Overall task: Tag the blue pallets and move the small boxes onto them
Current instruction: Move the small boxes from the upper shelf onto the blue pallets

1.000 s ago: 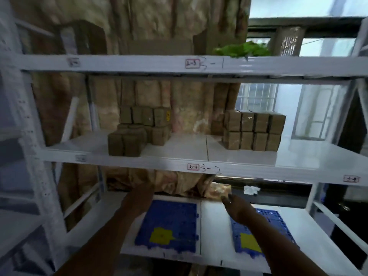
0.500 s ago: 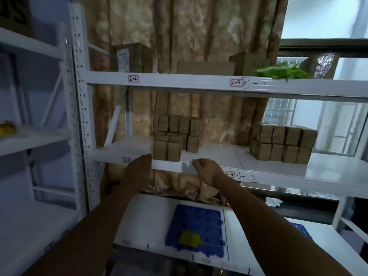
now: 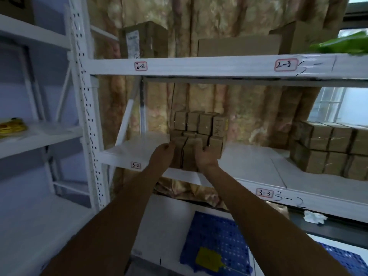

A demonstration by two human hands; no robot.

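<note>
Both hands have risen from the shelf edge, left hand (image 3: 162, 154) and right hand (image 3: 206, 157) fingers clamping the front small boxes (image 3: 186, 154).

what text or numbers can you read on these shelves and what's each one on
"2-2": red-bordered sticker on the upper shelf beam.
"2-3": sticker on the same beam, with handwritten "3-1" beside it.
"3-2": sticker on the middle shelf edge.
"3-3": sticker further right, handwritten "3-2" beside it.
Printed label on the top-shelf carton and marks on one small box: too blurred.
</note>
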